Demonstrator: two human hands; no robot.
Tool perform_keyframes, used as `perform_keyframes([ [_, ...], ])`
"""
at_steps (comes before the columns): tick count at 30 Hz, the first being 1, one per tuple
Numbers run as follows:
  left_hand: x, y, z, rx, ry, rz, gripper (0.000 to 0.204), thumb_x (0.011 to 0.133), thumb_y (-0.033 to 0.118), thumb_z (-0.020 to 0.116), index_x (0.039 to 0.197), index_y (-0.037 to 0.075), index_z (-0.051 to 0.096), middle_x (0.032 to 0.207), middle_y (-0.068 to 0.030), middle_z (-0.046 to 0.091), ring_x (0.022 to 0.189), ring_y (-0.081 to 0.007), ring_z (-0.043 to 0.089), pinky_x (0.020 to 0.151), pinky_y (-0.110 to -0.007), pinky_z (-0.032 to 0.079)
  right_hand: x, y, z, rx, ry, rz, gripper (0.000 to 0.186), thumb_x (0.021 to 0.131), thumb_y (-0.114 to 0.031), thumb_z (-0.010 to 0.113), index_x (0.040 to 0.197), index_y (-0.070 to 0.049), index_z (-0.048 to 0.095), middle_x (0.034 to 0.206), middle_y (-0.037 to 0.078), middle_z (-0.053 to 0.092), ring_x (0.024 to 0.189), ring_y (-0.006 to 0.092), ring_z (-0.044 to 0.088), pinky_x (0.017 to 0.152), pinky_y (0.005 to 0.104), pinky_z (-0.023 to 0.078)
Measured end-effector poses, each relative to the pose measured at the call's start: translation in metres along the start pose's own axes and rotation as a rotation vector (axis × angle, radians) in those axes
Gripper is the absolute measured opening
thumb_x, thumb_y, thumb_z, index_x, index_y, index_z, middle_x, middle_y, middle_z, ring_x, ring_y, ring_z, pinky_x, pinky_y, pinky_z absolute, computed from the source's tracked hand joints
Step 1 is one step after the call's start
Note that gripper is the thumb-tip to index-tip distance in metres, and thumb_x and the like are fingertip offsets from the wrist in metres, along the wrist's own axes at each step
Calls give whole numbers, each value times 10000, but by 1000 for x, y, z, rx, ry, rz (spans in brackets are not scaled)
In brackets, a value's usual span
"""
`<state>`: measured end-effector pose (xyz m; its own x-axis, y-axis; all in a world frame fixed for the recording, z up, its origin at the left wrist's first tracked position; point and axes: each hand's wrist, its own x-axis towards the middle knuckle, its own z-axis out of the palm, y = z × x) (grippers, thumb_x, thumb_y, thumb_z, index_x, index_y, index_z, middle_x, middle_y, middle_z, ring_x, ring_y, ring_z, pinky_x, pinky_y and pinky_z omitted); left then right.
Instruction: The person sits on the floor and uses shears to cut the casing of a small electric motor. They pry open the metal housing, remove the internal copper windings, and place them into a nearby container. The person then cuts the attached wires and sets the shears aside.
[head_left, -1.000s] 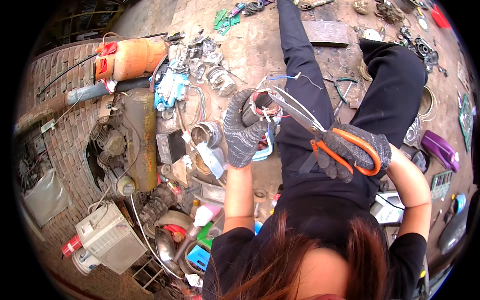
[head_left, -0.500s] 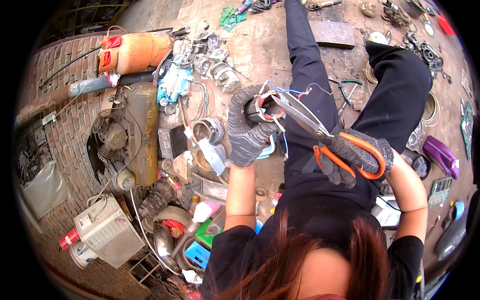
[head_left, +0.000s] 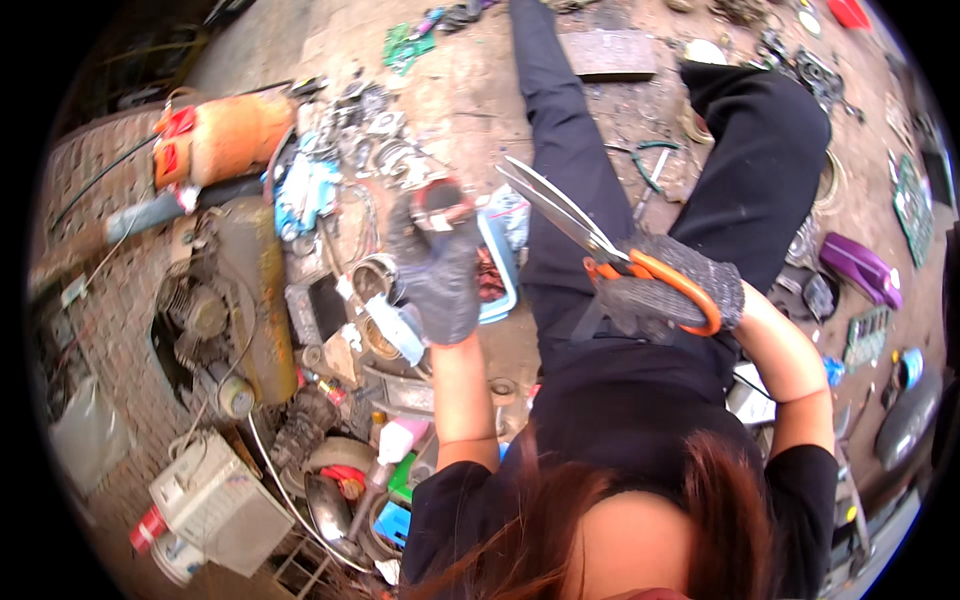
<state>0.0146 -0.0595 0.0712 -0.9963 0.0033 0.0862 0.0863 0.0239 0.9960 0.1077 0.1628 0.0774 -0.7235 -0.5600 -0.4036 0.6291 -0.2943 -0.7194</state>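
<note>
Closed round a ring-shaped motor stator (head_left: 462, 207) is my gloved left hand (head_left: 435, 275); both are smeared by motion. The stator has reddish parts and a dark hollow middle; its wires cannot be made out now. My gloved right hand (head_left: 670, 285) grips scissors (head_left: 565, 208) by their orange handles, above my lap. Their long blades point up and left, slightly apart, and do not touch the stator. Between my left hand and my leg sits a light blue tray (head_left: 513, 290) with reddish-brown scraps and a clear bag by it, partly hidden by the hand.
An orange gas cylinder (head_left: 235, 140) lies at the left, beside a pile of metal parts (head_left: 385, 140). Green-handled pliers (head_left: 653, 172) lie between my legs. A flat metal block (head_left: 608, 55) is farther off. To the right are a purple object (head_left: 860, 270) and a green circuit board (head_left: 910, 210).
My left hand has moved left with the stator, away from the scissors, and the blue tray shows more. The scissors, still in my right hand, have shifted left in the picture as the whole view shifted.
</note>
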Motion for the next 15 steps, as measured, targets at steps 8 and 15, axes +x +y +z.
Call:
perform_keyframes([
  [8, -13, -1, -7, -363, -82, -216, 471, 767, 201, 650, 1161, 39, 450, 1083, -87, 531, 946, -191, 529, 800, -328, 437, 12, 44, -49, -482, 661, -189, 368, 811, -351, 574, 909, 3, 545, 644, 63, 535, 584, 134, 529, 533, 272, 422],
  [15, -25, 11, -6, -536, -130, -378, 554, 738, 315, 670, 1156, 40, 433, 1010, -100, 538, 870, -186, 538, 662, -292, 461, 29, 101, -111, -696, 890, -83, 439, 766, -373, 562, 911, 41, 544, 787, 198, 572, 734, 280, 571, 657, 354, 440],
])
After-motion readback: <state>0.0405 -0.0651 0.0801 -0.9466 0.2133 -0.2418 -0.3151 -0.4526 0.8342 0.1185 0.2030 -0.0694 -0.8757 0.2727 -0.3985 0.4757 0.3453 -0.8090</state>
